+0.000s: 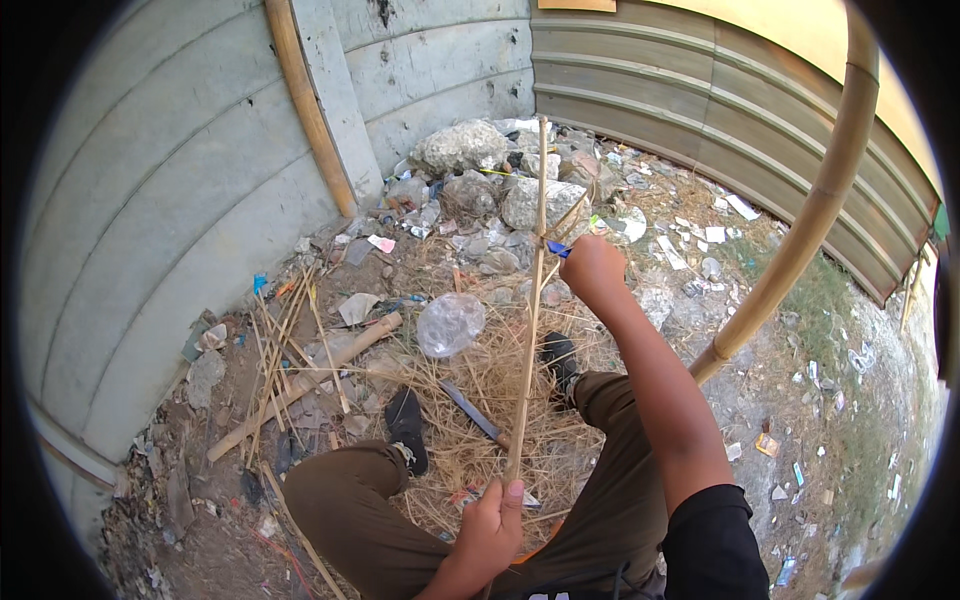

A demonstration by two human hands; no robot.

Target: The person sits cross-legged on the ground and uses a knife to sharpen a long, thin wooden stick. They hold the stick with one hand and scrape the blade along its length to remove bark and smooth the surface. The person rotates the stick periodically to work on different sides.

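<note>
A long pale bamboo strip [532,340] runs upright from my lap toward the rocks ahead. Near its lower end, my left hand [487,535] is closed around it with the thumb along the front. My right hand [594,270] is a fist higher up, gripping a small blue cutting tool [559,249] that presses against the strip. Beside the tool, a thin sliver [572,213] slants away from the strip. The tool's blade is too small to make out. A machete [470,410] lies on the straw between my feet, its handle end close to the strip.
Several thin bamboo strips [283,345] are heaped at left over a thick bamboo piece [345,352]. A clear plastic bag [450,325] rests on the straw. Rocks [460,148] and litter lie by the concrete wall [190,150]. A bamboo pole [800,240] rises at right.
</note>
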